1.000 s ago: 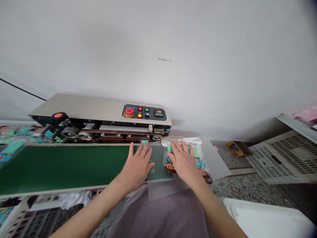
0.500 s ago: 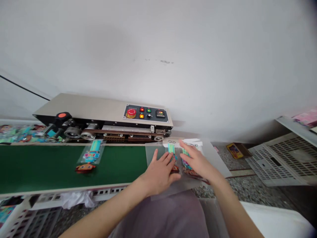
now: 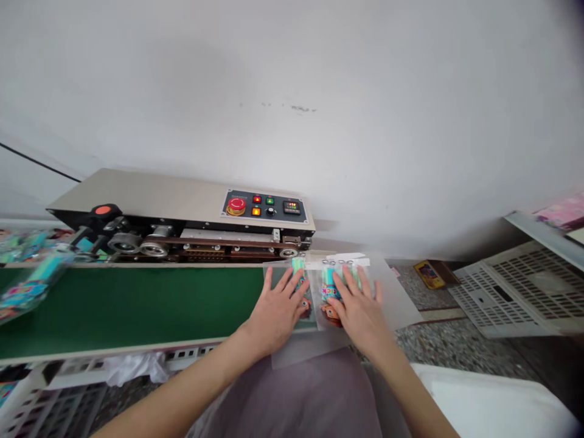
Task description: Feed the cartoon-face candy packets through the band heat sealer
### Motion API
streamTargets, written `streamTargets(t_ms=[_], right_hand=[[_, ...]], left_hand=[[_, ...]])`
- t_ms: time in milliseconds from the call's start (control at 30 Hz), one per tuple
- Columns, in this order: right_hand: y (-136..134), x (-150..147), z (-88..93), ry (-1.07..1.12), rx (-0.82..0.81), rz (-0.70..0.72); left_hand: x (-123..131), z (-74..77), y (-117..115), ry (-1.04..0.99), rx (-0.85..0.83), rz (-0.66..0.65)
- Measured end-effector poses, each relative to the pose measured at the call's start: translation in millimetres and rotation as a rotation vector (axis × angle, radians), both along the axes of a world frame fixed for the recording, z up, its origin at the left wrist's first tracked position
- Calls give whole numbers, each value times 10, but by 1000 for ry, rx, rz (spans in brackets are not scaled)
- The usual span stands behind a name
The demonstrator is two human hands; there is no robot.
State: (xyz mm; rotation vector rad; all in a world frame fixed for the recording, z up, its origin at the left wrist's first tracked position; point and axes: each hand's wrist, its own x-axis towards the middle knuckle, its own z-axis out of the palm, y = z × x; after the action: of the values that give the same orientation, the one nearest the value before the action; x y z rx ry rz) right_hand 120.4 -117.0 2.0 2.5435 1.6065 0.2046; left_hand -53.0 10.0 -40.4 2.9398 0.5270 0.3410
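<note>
My left hand [image 3: 275, 313] lies flat with fingers spread over a clear plastic packet [image 3: 298, 265], which holds a striped green piece and a brown cartoon head. My right hand [image 3: 364, 310] rests palm down, fingers apart, on a second packet [image 3: 327, 277] with similar contents. Part of another packet shows under its fingers. A translucent sheet [image 3: 292, 354] extends beneath both hands. Just beyond the left fingertips is the inlet end of a band sealing machine [image 3: 289, 252]. At the far left, another packet [image 3: 31, 291] looks blurred on the green conveyor belt [image 3: 150, 304].
The sealer's control panel [image 3: 267, 205] has a red stop button and lit switches. Many packets [image 3: 30, 243] lie behind the belt at left. A white plastic crate [image 3: 515, 292] and a small box [image 3: 431, 275] stand at right. A white tub [image 3: 488, 401] is at lower right.
The packet on the belt has travelled far left. My left hand has slid slightly left with its packet. My right hand has lowered and flattened onto the packets beside it.
</note>
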Motion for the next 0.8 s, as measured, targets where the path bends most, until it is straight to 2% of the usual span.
streamTargets(t_ms=[167, 267, 367, 433, 533, 633, 733, 800], right_hand=[[313, -242, 59, 77, 18, 42], [399, -317, 88, 124, 46, 60], [382, -314, 107, 147, 66, 93], [340, -287, 96, 194, 53, 142], [278, -237, 49, 266, 57, 132], [236, -188, -2, 271, 94, 79], [209, -161, -18, 271, 82, 101], [196, -161, -10, 261, 59, 118]], left_hand=[[-256, 147, 121, 76, 5, 96], [-347, 262, 216, 87, 16, 173], [-307, 391, 246, 54, -13, 179], [-215, 440, 197, 28, -51, 120], [-47, 395, 64, -6, -97, -8], [69, 235, -7, -9, -112, -71], [87, 88, 49, 11, -93, -88], [66, 54, 128, 19, -85, -121]])
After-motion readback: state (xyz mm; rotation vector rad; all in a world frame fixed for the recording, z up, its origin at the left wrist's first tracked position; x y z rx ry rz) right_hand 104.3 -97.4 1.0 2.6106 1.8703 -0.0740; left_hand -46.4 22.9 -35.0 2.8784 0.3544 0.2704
